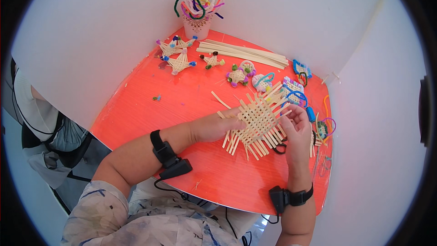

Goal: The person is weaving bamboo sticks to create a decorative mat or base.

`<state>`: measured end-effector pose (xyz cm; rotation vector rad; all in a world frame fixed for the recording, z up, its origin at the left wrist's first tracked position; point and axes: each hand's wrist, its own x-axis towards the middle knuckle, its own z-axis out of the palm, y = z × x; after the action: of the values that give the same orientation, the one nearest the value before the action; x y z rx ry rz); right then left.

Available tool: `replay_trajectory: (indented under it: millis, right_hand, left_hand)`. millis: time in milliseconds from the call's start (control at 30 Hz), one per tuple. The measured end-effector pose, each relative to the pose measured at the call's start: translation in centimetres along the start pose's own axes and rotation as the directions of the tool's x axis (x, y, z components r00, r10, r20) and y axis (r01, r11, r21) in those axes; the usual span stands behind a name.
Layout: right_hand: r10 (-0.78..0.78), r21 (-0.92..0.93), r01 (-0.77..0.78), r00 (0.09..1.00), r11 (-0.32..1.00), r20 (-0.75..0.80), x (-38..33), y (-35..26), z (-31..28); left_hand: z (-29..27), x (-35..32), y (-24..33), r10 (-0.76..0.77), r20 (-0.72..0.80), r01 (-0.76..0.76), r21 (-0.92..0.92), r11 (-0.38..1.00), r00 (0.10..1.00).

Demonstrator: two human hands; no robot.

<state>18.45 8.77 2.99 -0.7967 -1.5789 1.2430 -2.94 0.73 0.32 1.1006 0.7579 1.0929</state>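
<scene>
A square mat woven from pale flat strips (258, 120) is held up over the red table, its loose strip ends sticking out on every side. My left hand (221, 125) grips its left edge, the thumb on top and the other fingers mostly hidden beneath. At the mat's right side my right hand (297, 125) is closed, with thumb and fingers pinching the strip ends there. Just beyond the mat lies a small white-and-purple woven piece (291, 89) with a blue loop. A dark ring (280, 149) shows partly under the strip ends.
A patterned cup (196, 26) of coloured pipe cleaners stands at the back of the red table (150, 109). Beside it lie a bundle of pale strips (243, 53) and several star-shaped woven pieces (180, 62). White panels (104, 32) enclose the table; a person's arm (41, 95) shows at left.
</scene>
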Motion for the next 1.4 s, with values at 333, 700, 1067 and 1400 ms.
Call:
replay_trajectory:
  millis: [333,700,1067,1400]
  right_hand:
    - [0.026,-0.143,-0.027,1.0,0.989,-0.009,0.0,-0.4,-0.4]
    - [-0.066,-0.301,0.086,0.995,0.95,0.077,0.0,-0.6,-0.7]
    - [-0.095,-0.457,0.139,0.988,0.878,0.118,-0.2,-1.3,-0.7]
    - [-0.147,-0.559,0.191,0.981,0.807,0.124,-0.5,-1.4,-0.4]
  left_hand:
    - [0.9,-0.5,1.3,0.0,-0.01,0.001,0.106,0.994,1.0]
    - [0.4,-0.4,0.9,-0.032,0.015,0.034,-0.198,0.98,0.999]
    - [0.2,-0.3,1.0,-0.036,0.012,0.037,-0.031,0.999,0.999]
    - [1.0,-0.4,1.8,-0.091,0.04,0.094,-0.091,0.991,0.995]
